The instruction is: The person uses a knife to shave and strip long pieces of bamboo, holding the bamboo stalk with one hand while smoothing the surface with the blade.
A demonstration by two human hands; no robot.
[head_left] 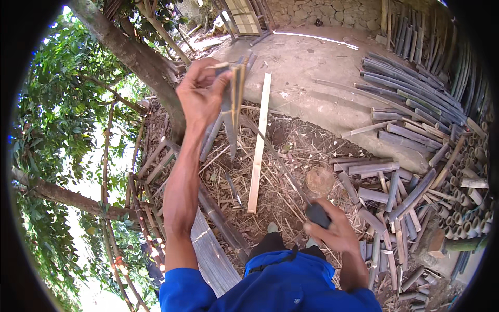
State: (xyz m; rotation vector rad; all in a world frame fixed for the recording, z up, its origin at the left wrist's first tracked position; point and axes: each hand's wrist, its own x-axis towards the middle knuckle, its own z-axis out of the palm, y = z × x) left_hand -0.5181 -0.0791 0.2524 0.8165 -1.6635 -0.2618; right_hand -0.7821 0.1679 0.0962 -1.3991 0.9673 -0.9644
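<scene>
Raised out in front, my left hand [204,93] is closed around the upper part of a split bamboo piece [236,91], with dark skin and pale cut edges, pointing down. My right hand [335,228], lower and nearer my body, grips the dark handle of a long, thin-bladed knife [283,169]. The blade slants up and to the left, its far end close to the bamboo piece; whether they touch I cannot tell. Between my hands, a long pale wooden strip [259,151] lies lengthwise over the litter. A round wooden block [319,181] sits just beyond my right hand.
Cut bamboo lengths [384,182] lie scattered on the right, with long bamboo poles [410,86] piled farther back. A tree trunk [138,57] leans across the left. Corrugated sheet [210,255] lies beside my left elbow. Bamboo shavings [291,140] cover the ground; a stone wall [327,14] stands behind.
</scene>
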